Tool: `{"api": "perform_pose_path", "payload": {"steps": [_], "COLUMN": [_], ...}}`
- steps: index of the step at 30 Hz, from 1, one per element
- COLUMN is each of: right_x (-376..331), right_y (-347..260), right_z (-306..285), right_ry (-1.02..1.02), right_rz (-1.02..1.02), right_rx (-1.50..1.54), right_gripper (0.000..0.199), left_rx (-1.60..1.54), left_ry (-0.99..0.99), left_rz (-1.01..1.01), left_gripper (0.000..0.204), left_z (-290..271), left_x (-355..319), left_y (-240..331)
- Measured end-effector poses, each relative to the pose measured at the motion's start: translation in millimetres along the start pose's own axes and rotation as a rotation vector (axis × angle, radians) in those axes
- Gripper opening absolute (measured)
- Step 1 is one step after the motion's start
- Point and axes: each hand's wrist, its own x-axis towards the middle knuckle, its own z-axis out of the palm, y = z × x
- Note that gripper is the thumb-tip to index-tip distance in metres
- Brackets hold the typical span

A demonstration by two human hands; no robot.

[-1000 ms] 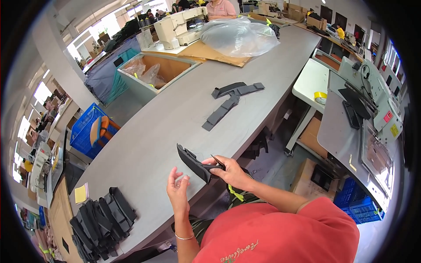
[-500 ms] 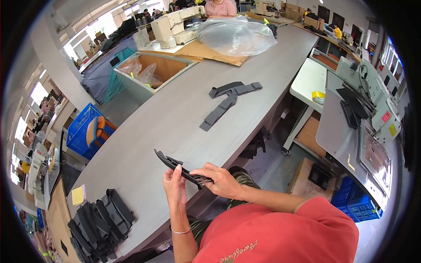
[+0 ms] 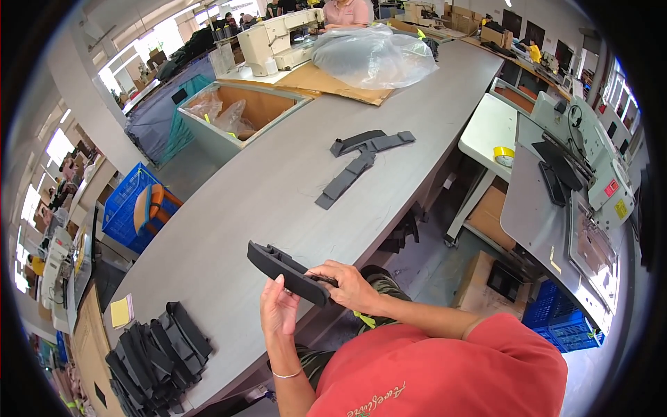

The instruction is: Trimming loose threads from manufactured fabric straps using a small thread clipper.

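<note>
My red shirt (image 3: 458, 368) fills the bottom of the view, and a thin pale bracelet (image 3: 287, 376) circles my left wrist. Just ahead, I hold a dark fabric piece (image 3: 281, 270), long and slightly curved, slanting above the near edge of the grey desk (image 3: 201, 240). My right hand (image 3: 353, 288) is closed on its lower right end, where something slim and black (image 3: 325, 280) shows beside the fingers, too hidden to make out. My left hand (image 3: 279, 309) is below the piece, its fingers bent with the tips against the lower edge; I cannot tell whether they pinch it. To my left, a row of similar dark pieces (image 3: 158, 354) leans together on the desk, near a yellow paper pad (image 3: 121, 311). Farther up the desk, more dark strips (image 3: 347, 179) lie at angles to one another. A blue crate (image 3: 128, 214) stands beyond the left edge; off to my right, a roll of yellow tape (image 3: 503, 154) sits on a pale tabletop (image 3: 486, 125). Farther off are an open bin (image 3: 267, 104) with clear plastic inside, a big clear bag (image 3: 375, 57) over flat cardboard (image 3: 333, 85), a cream sewing machine (image 3: 274, 42), and behind it a person in pink (image 3: 346, 14).
</note>
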Motion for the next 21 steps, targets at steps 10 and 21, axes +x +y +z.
{"api": "perform_pose_path", "payload": {"steps": [10, 21], "right_x": [2.2, 0.0], "right_y": [-0.6, 1.5], "right_z": [-3.8, -4.5], "right_ry": [-0.108, -0.142], "right_rz": [0.051, -0.006], "right_rx": [-0.046, -0.006], "right_gripper": [0.019, 0.029], "left_rx": [0.052, 0.092], "left_ry": [-0.035, -0.021], "left_rz": [-0.013, -0.017], "left_gripper": [0.038, 0.036], "left_z": [-0.2, 0.1], "left_x": [-3.6, -8.1], "left_y": [7.3, 7.3]}}
